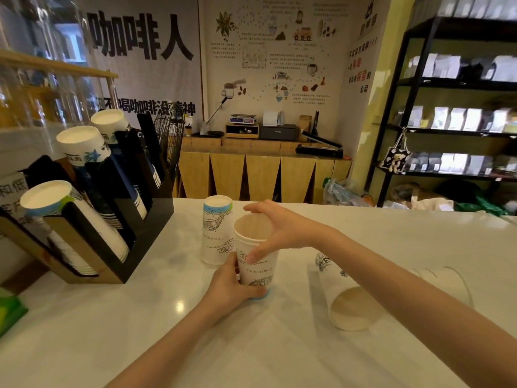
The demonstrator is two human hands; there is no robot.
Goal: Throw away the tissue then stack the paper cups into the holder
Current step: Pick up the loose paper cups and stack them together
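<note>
Hands meet on one upright paper cup (256,252) at the counter's (117,326) middle: left hand (230,282) wraps its lower wall, right hand (275,229) pinches the rim. Just beside it, farther left, stands an inverted cup (216,231); holder (131,233) sits far left.

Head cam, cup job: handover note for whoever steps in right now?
Left hand: gripping the lower side of the upright cup.
Right hand: on that cup's rim and side.
Inverted cup stands on the counter just behind it.
Another paper cup lies on its side under the right forearm, with a clear cup lying beyond it.
Holder at left, all three slots already holding stacks.
No tissue in sight, so probably binned.
Left: the loose paper cups have yet to go into the holder.
</note>
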